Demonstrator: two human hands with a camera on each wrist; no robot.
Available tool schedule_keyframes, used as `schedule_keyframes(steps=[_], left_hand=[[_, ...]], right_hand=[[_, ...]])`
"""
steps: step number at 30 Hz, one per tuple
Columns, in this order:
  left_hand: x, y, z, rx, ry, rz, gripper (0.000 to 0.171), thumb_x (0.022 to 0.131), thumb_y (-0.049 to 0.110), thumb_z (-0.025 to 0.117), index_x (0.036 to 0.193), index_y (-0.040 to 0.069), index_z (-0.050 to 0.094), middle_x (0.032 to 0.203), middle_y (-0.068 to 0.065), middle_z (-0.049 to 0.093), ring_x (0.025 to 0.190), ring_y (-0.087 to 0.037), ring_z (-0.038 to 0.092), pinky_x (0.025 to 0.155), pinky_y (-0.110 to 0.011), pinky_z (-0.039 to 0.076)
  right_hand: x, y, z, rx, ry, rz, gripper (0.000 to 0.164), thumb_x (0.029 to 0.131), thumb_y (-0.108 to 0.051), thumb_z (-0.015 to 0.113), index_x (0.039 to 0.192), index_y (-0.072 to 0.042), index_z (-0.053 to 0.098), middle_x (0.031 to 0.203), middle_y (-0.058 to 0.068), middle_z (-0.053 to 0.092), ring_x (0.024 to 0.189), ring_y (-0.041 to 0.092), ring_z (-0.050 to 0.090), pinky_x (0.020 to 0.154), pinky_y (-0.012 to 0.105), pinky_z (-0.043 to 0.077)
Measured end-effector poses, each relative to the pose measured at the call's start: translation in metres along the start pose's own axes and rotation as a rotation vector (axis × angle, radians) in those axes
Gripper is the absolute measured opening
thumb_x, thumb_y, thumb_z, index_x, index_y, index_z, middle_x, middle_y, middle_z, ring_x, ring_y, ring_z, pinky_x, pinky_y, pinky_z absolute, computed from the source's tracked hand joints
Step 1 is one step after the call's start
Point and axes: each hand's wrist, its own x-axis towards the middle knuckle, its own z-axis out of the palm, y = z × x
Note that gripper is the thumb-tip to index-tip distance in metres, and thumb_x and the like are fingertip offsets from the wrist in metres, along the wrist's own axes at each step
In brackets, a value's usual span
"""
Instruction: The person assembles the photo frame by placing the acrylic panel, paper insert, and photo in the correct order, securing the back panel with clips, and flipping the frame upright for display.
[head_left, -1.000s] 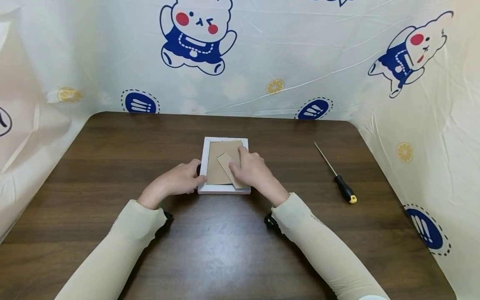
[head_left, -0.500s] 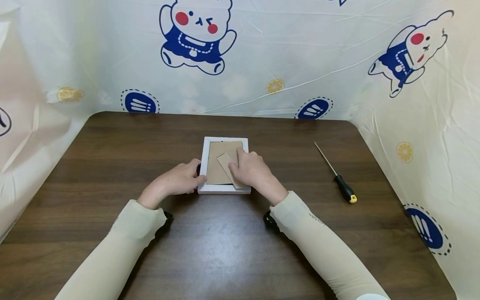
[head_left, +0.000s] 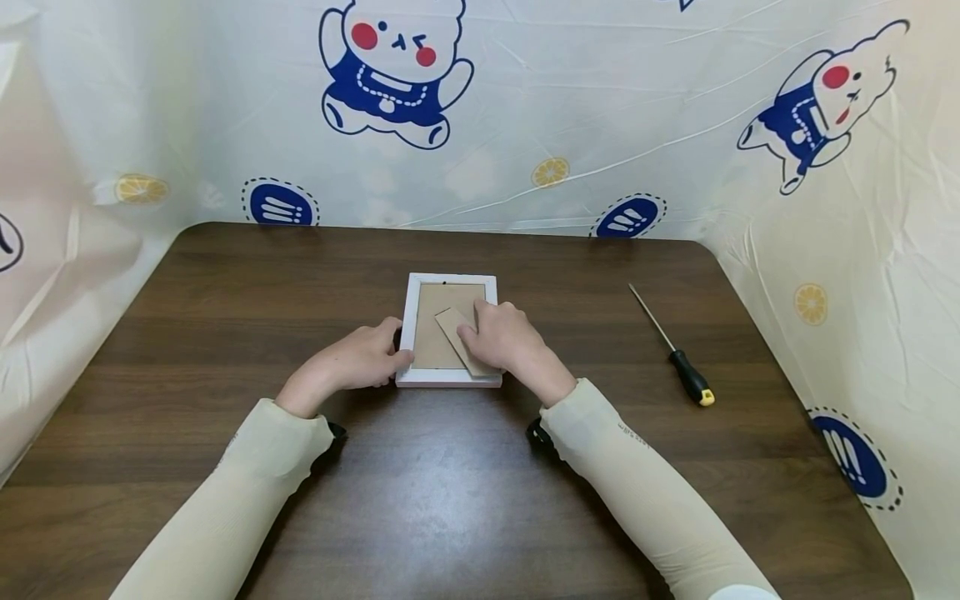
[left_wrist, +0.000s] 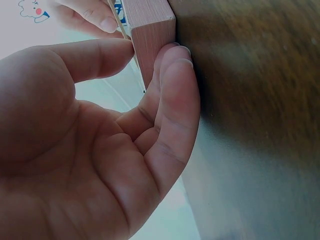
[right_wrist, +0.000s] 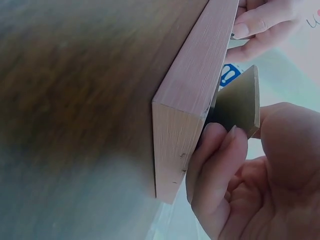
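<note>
A white picture frame (head_left: 449, 377) lies face down on the wooden table, its brown backing board (head_left: 431, 333) inside the rim. A narrow cardboard stand strip (head_left: 457, 333) slants across the board, tilted up from it in the right wrist view. My left hand (head_left: 360, 358) grips the frame's left side, thumb on the rim and fingers against the outer edge. With my right hand (head_left: 510, 337) I pinch the strip between thumb and fingers, while the index finger reaches onto the board near the right rim. That hand hides the board's lower right part.
A screwdriver (head_left: 678, 358) with a black and yellow handle lies to the right, blade pointing away. The brown table (head_left: 450, 500) ends at a printed white curtain (head_left: 495, 100) at the back and sides.
The thin dark gap along the backing board's lower edge has closed, and the board sits more evenly inside the rim. My right hand has shifted slightly left; the left hand stays put.
</note>
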Motion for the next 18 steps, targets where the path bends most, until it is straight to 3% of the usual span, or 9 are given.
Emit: schedule_keyframes(steps=[18], left_hand=[[0.0003,-0.0011,0.0006,-0.001,-0.003,0.003,0.049,0.108,0.027,0.053,0.142,-0.006,0.042,0.086,-0.011,0.067,0.071,-0.020,0.064,0.070,-0.036,0.051]], right_hand=[[0.0044,0.0044,0.0022,0.014,-0.031,-0.017,0.054,0.108,-0.036,0.053,0.150,-0.002,0.056,0.136,0.024,0.067,0.110,0.034,0.068,0.094,0.045,0.057]])
